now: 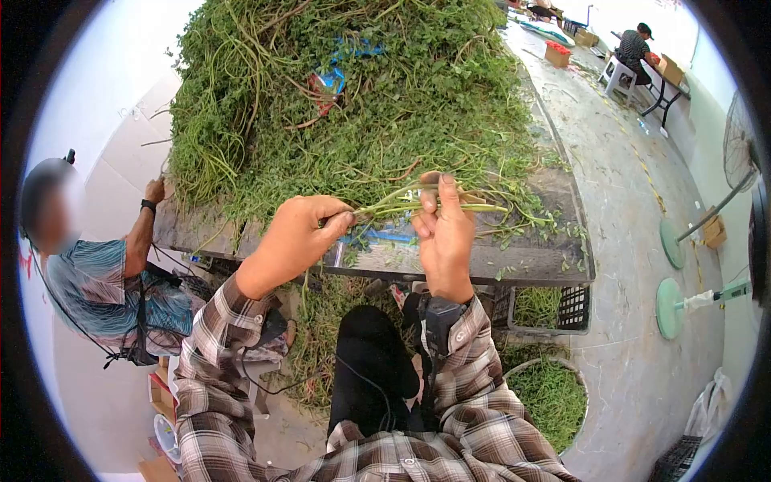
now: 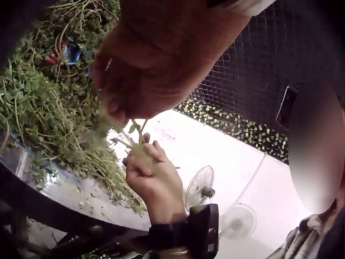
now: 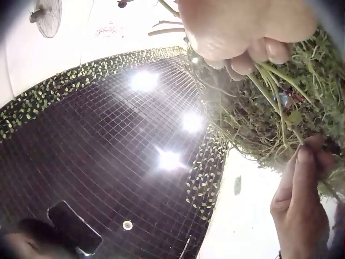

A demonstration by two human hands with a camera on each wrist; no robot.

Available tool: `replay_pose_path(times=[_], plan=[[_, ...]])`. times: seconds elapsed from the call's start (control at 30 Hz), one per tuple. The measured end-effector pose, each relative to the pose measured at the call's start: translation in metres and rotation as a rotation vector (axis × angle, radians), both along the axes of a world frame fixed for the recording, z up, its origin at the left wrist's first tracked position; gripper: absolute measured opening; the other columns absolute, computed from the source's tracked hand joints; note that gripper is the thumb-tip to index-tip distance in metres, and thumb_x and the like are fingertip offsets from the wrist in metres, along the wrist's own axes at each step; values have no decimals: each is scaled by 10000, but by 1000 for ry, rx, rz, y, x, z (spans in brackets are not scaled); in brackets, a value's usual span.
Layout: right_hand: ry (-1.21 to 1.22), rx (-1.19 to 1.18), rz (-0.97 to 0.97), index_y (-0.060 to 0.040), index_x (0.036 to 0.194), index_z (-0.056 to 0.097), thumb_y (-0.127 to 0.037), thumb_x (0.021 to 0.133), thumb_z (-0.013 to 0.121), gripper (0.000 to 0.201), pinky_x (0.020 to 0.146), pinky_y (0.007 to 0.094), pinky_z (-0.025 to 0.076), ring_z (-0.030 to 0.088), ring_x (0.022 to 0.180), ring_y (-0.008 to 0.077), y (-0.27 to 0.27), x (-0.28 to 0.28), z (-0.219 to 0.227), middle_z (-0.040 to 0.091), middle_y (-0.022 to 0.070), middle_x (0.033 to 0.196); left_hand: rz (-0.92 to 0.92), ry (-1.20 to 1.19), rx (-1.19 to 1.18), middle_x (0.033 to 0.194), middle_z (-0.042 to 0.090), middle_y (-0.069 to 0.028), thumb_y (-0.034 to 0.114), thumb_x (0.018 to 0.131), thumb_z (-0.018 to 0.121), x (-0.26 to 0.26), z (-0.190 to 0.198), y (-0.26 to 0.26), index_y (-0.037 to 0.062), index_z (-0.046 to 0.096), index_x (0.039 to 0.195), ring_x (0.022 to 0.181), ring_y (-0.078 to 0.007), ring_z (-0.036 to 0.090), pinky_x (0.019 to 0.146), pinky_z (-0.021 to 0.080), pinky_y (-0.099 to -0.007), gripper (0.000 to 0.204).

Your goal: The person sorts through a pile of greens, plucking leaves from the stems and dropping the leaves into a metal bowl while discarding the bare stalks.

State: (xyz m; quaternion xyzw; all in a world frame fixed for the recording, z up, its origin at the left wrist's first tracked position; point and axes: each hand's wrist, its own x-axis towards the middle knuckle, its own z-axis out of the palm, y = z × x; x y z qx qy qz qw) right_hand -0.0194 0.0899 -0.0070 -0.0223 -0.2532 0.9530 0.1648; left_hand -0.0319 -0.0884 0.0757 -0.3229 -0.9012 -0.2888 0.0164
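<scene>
A small bunch of green stems [image 1: 401, 207] stretches between both hands above the near edge of a dark table [image 1: 498, 265]. My left hand [image 1: 333, 218] pinches the stem ends between thumb and fingers. My right hand [image 1: 438, 201] grips the same bunch a little further right, fingers curled over it. Behind them a big heap of leafy green plants [image 1: 353, 96] covers the table. In the left wrist view the left hand [image 2: 151, 65] and right hand [image 2: 151, 172] meet at the stems [image 2: 132, 135]. In the right wrist view the right hand [image 3: 242, 32] holds stems [image 3: 275, 91], with the left hand [image 3: 302, 199] below.
Another person [image 1: 96, 273] sits at the table's left end, a hand on the heap. A black crate [image 1: 554, 309] and a round basin of greens [image 1: 554, 394] stand on the floor to my right. Standing fans [image 1: 671, 305] are further right. A person [image 1: 634, 48] sits far off.
</scene>
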Motion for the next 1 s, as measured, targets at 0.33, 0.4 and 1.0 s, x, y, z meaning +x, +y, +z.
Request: replay_pose_path(times=[0.33,0.4,1.0], plan=[[79,279,134,-31,806,574,-324,933,479,334,389,196,191,279,440,23,-29,4,3,372,-52,529,335,219,187,668,589,-58,140,837,545,-55,-17,-19,-34,630,807,621,-93,527,588,417,-252,195],[80,295,109,-31,819,577,-333,929,485,334,389,196,197,287,444,22,-26,4,2,376,-52,534,393,12,578,722,615,-34,170,869,542,-77,-13,-37,-22,652,850,650,-89,532,627,423,-242,221],[198,283,404,-15,889,555,-212,911,477,213,401,196,366,449,418,64,-16,64,-23,556,22,637,63,-272,330,1146,579,-82,191,918,488,24,-36,21,-5,595,1113,1028,-164,535,903,395,-287,296]])
